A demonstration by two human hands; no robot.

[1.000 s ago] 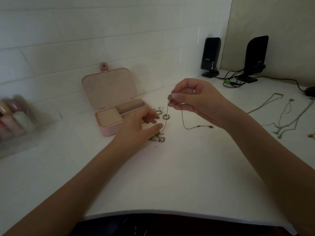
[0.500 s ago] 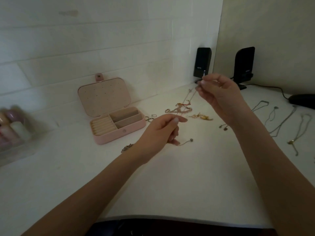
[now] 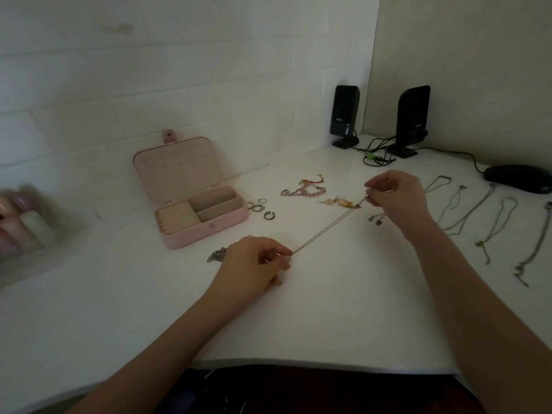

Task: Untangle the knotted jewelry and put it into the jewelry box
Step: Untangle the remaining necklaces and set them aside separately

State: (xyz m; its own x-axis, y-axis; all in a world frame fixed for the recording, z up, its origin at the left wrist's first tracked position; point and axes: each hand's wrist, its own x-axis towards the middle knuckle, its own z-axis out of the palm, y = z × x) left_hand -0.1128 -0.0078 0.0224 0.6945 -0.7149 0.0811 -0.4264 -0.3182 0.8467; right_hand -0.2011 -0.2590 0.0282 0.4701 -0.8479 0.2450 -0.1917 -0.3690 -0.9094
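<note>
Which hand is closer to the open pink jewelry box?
Left. The left hand is just right of the jewelry box; the right hand is farther right, past the rings.

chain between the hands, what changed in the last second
The thin chain, which hung slack from the right hand, is now stretched between both hands; the left hand has pinched its lower end and pulled away. The pink jewelry box stays open and the rings stay beside it.
</note>
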